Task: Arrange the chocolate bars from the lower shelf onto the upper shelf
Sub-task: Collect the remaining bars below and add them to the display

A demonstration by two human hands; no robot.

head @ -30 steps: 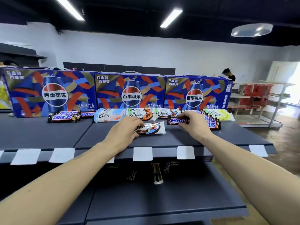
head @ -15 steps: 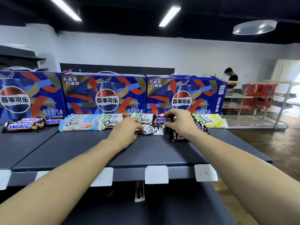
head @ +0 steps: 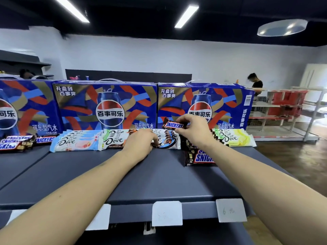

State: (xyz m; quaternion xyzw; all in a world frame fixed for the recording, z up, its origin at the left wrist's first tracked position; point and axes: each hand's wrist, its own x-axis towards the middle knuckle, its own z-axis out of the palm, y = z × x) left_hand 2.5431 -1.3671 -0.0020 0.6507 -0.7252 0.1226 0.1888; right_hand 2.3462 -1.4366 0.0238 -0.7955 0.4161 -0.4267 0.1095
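My right hand (head: 192,129) grips a Snickers bar (head: 173,125) and holds it raised above the row of bars, in front of the right Pepsi box. My left hand (head: 140,144) rests on a white Dove bar (head: 168,141) at the back of the upper shelf (head: 123,174), fingers curled on its wrapper. Beside it lie a brown-print Dove bar (head: 115,139) and a stack of pink Dove bars (head: 76,142). A pile of Snickers bars (head: 200,156) lies under my right wrist. Yellow Dove bars (head: 235,138) lie at the right end.
Blue Pepsi gift boxes (head: 109,106) stand in a row behind the bars. More Snickers bars (head: 19,143) lie on the left shelf section. White price tags (head: 167,213) hang on the shelf's front edge. Another person (head: 254,84) stands by a white rack (head: 290,110) at the far right.
My view has moved closer to the upper shelf. My right hand has lifted the Snickers bar higher. My left hand has pushed the Dove bar back into the row.
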